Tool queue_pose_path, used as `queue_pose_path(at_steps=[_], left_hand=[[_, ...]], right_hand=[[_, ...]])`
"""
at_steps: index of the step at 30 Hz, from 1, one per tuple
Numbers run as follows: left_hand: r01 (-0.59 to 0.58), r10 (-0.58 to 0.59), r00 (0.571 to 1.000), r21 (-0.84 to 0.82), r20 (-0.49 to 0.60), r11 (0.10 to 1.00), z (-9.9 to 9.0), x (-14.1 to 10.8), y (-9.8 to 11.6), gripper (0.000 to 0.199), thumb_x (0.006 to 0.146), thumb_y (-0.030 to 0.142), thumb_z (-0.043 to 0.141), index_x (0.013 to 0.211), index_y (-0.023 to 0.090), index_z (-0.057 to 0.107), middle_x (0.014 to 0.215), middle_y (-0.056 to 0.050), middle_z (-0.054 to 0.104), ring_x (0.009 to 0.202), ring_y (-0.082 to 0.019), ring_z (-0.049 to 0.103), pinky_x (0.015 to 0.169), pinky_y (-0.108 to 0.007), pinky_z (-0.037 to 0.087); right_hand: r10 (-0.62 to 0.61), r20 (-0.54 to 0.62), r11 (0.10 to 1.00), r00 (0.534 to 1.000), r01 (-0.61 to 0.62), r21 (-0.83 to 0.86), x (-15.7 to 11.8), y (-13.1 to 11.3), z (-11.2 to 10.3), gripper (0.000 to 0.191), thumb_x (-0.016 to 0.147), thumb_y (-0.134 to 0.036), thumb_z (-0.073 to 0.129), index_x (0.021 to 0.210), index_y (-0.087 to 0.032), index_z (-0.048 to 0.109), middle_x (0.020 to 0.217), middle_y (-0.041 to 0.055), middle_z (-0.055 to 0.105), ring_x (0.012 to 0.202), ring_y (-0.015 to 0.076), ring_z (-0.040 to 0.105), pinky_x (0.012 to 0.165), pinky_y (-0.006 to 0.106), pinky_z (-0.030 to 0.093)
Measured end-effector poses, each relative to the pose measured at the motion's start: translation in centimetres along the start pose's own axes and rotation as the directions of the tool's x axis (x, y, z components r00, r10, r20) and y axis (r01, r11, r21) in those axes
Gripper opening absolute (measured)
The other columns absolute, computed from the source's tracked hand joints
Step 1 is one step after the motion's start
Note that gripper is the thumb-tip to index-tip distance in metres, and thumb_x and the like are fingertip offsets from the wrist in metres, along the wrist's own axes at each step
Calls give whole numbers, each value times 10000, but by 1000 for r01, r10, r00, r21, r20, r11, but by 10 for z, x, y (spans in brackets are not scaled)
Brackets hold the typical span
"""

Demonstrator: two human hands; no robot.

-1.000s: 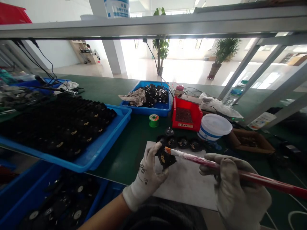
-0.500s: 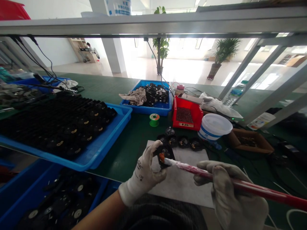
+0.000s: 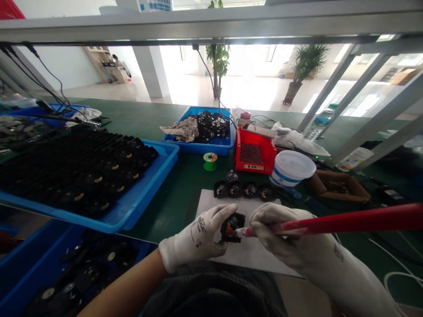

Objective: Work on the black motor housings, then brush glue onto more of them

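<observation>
A small black housing [image 3: 233, 220] is pinched between the thumb and fingers of my left hand [image 3: 201, 235], above a white sheet [image 3: 211, 198]. In my right hand [image 3: 291, 237] is a long red brush [image 3: 346, 222], its handle rising toward the right edge. The brush's whitish, orange-ended tip reaches into the housing's open face. Both hands wear white gloves. Just beyond the sheet stand several black housings [image 3: 250, 189] in a row, with one more [image 3: 231, 176] behind them.
A blue tray of black parts [image 3: 145, 193] lies left. Farther back are a blue tray [image 3: 205, 149], a green solder spool [image 3: 209, 162] and a red bin [image 3: 253, 166]. A white tub [image 3: 292, 169] and a cardboard box [image 3: 340, 193] stand right. Cables hang from the shelf [image 3: 211, 33].
My right hand has moved up and left, nearer the housing, and the brush handle now tilts up toward the right. My left hand has shifted slightly lower with the housing. The view has shifted a little.
</observation>
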State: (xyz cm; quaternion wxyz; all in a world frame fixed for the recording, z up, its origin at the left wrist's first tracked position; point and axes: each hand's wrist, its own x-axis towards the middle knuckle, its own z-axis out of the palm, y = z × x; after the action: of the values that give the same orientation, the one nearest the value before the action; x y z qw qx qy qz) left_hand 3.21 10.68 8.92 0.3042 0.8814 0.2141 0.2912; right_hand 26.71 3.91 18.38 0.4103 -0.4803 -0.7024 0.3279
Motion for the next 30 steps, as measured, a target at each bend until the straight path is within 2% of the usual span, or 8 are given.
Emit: queue_pose_path(at_steps=[2, 4, 8, 15, 21, 25, 27, 30], left_hand=[[54, -55, 998, -32, -8, 998, 1, 0, -2, 969, 711, 23, 694, 1596, 233, 363, 1510, -161, 559, 1388, -325, 591, 1166, -473, 529], [99, -101, 994, -52, -40, 994, -1, -1, -4, 935, 713, 45, 696, 1578, 221, 390, 1507, -163, 567, 1402, -335, 581, 1181, -491, 516], [161, -168, 983, -97, -74, 982, -6, 0, -2, 908, 716, 64, 694, 1563, 236, 416, 1486, -141, 599, 1383, -318, 607, 1168, -467, 536], [268, -290, 951, -176, -110, 947, -4, -7, -5, 862, 709, 86, 698, 1530, 215, 466, 1485, -140, 619, 1391, -319, 609, 1193, -484, 507], [443, -480, 860, -211, -177, 871, -33, -6, -40, 725, 793, 158, 668, 1494, 154, 480, 1465, -169, 644, 1359, -309, 641, 1183, -511, 499], [525, -555, 808, -187, -197, 831, -42, 5, -65, 728, 860, 177, 626, 1556, 156, 415, 1515, -165, 615, 1380, -271, 632, 1185, -459, 496], [564, -579, 796, -131, -177, 816, -43, 9, -73, 747, 870, 198, 658, 1578, 185, 420, 1598, -160, 545, 1482, -286, 531, 1248, -476, 413], [629, -624, 770, -6, -133, 777, -45, 11, -82, 773, 872, 261, 734, 1588, 203, 450, 1726, -187, 346, 1631, -392, 211, 1310, -616, 202]], right_hand=[[13, -1, 1000, 1000, -13, -13, 0, 1, -1, 112, 921, -235, 706, 816, -212, 674, 749, 12, 703, 643, 142, 667, 581, 210, 527], [30, -156, 999, 987, -23, 48, -2, -2, 1, 151, 954, -272, 687, 818, -208, 693, 763, 14, 709, 619, 132, 658, 575, 212, 527], [85, -505, 983, 859, 10, 183, -7, -10, 13, 209, 955, -292, 696, 766, -204, 700, 750, 8, 703, 542, 119, 606, 533, 234, 521], [49, -481, 970, 876, 73, 233, -16, -2, 27, 213, 928, -286, 730, 728, -214, 716, 705, 6, 698, 515, 121, 587, 542, 257, 529], [134, -733, 953, 667, 116, 280, -27, 3, -1, 165, 946, -343, 767, 811, -256, 735, 868, 23, 755, 614, 155, 678, 560, 268, 591], [156, -769, 936, 619, 156, 315, -32, 9, -5, 157, 930, -332, 779, 806, -242, 745, 860, 56, 752, 615, 179, 692, 539, 286, 609], [150, -779, 938, 609, 160, 306, -36, 20, -4, 157, 904, -340, 799, 808, -228, 745, 859, 74, 761, 568, 192, 683, 500, 313, 606], [116, -789, 951, 603, 162, 264, -47, 48, -10, 182, 872, -359, 824, 810, -207, 745, 846, 88, 775, 492, 205, 672, 412, 321, 567]])
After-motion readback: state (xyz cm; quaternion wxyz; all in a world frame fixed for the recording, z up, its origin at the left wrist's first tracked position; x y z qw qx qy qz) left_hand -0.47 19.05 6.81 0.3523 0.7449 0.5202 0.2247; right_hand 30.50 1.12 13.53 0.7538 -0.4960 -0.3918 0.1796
